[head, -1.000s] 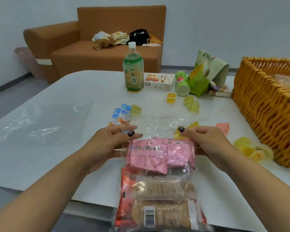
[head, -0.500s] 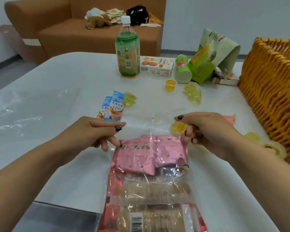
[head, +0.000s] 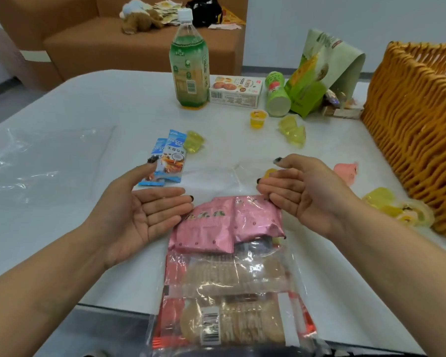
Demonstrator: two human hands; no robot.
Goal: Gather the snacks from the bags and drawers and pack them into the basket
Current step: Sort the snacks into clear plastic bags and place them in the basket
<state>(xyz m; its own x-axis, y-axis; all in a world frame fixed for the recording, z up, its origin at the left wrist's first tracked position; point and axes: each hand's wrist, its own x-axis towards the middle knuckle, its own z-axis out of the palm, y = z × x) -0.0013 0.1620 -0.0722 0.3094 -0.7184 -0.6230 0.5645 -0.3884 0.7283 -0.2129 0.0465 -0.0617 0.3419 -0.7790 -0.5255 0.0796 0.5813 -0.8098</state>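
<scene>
A clear plastic bag [head: 245, 264] lies on the white table [head: 88, 104] in front of me. It holds pink packets [head: 209, 228] at its top and cracker packs [head: 232, 325] below. My left hand [head: 144, 210] hovers palm up at the bag's left side, fingers straight, their tips close to the pink packets. My right hand [head: 301, 194] is at the bag's upper right corner, fingers nearly straight, their tips touching the top of the pink packets. Neither hand grips anything. The wicker basket [head: 410, 124] stands at the right.
Blue coffee sachets [head: 171, 158] and loose jelly cups [head: 294, 132] lie beyond my hands. Further back stand a green bottle [head: 188, 65], a biscuit box [head: 234, 91], a green canister [head: 277, 96] and a green bag [head: 312, 81]. An empty clear bag [head: 36, 155] lies left. A sofa [head: 113, 42] is behind.
Both hands have let go of the bag's top edge and turned palm up with fingers spread out. The view has tilted down and closer to the table.
</scene>
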